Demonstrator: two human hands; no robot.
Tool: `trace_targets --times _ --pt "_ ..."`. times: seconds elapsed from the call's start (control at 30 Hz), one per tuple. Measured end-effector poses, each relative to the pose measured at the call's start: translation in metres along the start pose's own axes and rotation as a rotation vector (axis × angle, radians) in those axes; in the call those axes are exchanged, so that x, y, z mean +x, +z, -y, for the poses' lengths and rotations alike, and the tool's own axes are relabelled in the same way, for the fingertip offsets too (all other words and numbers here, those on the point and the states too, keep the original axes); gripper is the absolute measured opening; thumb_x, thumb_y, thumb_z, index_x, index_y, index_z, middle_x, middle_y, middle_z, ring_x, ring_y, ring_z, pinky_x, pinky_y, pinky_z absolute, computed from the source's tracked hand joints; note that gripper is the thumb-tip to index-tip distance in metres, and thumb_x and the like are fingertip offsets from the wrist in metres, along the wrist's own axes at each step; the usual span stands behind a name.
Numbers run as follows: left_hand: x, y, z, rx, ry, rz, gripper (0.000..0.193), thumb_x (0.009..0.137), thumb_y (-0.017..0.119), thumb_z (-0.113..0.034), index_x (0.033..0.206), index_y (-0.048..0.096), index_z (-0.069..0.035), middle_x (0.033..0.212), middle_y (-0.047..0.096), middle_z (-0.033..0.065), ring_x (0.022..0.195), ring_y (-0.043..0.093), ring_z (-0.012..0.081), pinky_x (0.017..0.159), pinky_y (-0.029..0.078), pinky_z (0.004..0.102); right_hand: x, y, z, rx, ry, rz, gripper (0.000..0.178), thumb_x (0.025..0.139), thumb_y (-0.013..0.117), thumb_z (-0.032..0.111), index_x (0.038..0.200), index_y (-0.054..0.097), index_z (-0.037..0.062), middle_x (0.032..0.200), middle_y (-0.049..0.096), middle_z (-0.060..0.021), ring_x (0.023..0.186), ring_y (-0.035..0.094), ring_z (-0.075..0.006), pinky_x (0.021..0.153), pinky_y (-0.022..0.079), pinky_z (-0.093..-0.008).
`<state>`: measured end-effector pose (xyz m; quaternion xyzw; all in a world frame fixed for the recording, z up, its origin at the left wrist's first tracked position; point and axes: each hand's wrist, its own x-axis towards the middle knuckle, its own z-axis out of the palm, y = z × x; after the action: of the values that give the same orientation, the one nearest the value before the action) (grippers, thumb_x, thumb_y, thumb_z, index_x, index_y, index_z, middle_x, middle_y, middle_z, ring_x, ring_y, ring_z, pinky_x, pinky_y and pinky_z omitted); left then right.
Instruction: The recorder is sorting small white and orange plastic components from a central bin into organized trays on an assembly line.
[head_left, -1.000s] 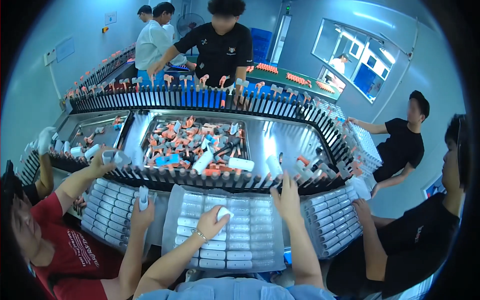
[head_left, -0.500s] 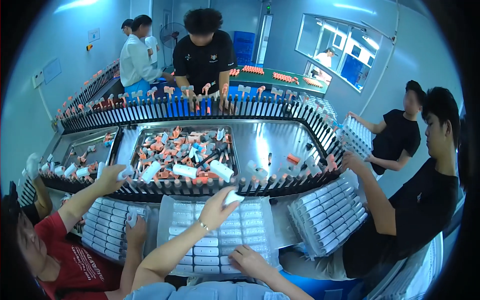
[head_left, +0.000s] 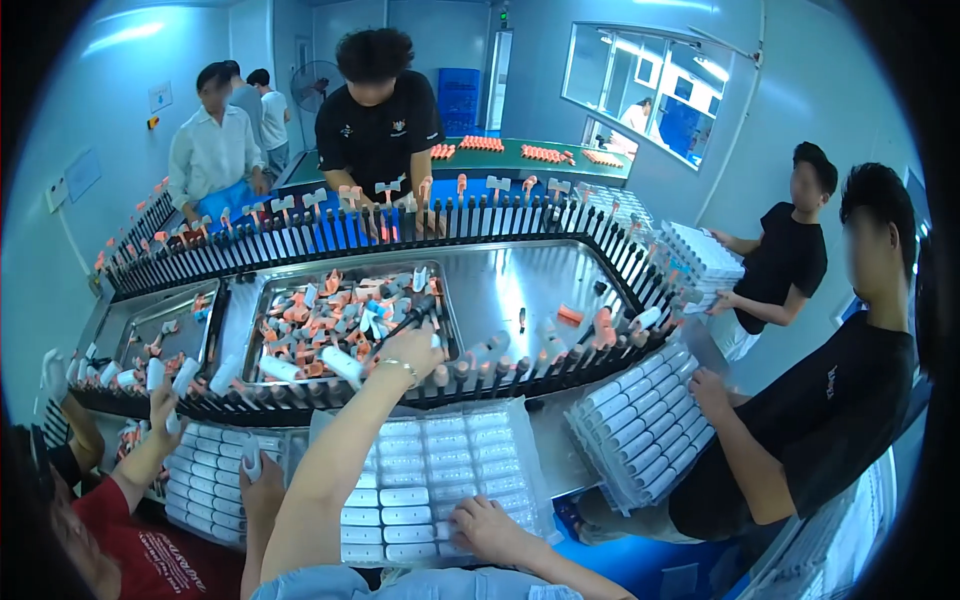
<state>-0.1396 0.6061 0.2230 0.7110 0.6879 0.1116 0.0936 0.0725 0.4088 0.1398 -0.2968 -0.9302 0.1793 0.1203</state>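
Observation:
My left hand (head_left: 408, 352), with a bracelet at the wrist, reaches forward over the near row of black posts (head_left: 480, 378). Its fingers are closed round a white plastic shell (head_left: 437, 342), mostly hidden by the hand. Other white shells (head_left: 343, 365) sit tilted on posts to its left. In front of me lies a clear blister tray (head_left: 500, 425) with white shells (head_left: 405, 497) in its lower left cells; many upper and right cells look unfilled. My right hand (head_left: 492, 528) rests low on this tray, fingers bent down onto a white shell at the row's end.
Behind the posts, a metal tray (head_left: 455, 300) holds a heap of orange and grey parts. A co-worker in red (head_left: 150, 545) handles white shells at left. At right, a black-clad co-worker's hand (head_left: 712, 395) is by stacked trays (head_left: 640, 425). Another person stands across the line.
My left hand has moved forward from above the tray to the posts. My right hand stays low on the tray. The view has shifted, and the left co-worker's raised hand has moved left.

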Motion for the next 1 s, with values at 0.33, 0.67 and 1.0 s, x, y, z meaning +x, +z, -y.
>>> trace_targets --times 0.33,0.67,1.0 --pt "-0.065 0.014 0.065 -0.003 -0.038 -0.616 0.049 0.078 0.062 -0.027 0.117 0.046 -0.003 0.115 0.046 0.0183 0.106 0.045 0.0371 0.087 0.038 0.0477 0.045 -0.125 -0.108 0.005 0.474 -0.864 0.032 0.091 0.042 0.011 0.120 0.044 -0.0023 0.097 0.058 -0.0249 0.087 0.059 -0.0378 0.075 0.046 -0.0403" --pt "-0.185 0.038 0.054 -0.304 0.250 -0.532 0.015 0.073 0.065 -0.007 0.088 0.061 -0.006 0.092 0.057 0.0094 0.084 0.056 0.0286 0.074 0.046 0.0356 0.145 -0.110 -0.188 -0.511 0.320 -0.379 0.035 0.085 0.051 0.020 0.110 0.047 -0.0039 0.082 0.060 -0.0198 0.069 0.063 -0.0333 0.057 0.052 -0.0401" --pt "-0.199 0.066 0.044 -0.295 0.427 -0.163 0.013 0.071 0.068 -0.017 0.080 0.065 -0.009 0.079 0.055 0.0065 0.076 0.054 0.0256 0.070 0.044 0.0366 0.134 -0.077 -0.091 -0.205 0.316 -0.358 0.072 0.076 0.061 0.014 0.134 0.022 -0.0056 0.131 0.029 -0.0329 0.110 0.045 -0.0441 0.088 0.042 -0.0465"
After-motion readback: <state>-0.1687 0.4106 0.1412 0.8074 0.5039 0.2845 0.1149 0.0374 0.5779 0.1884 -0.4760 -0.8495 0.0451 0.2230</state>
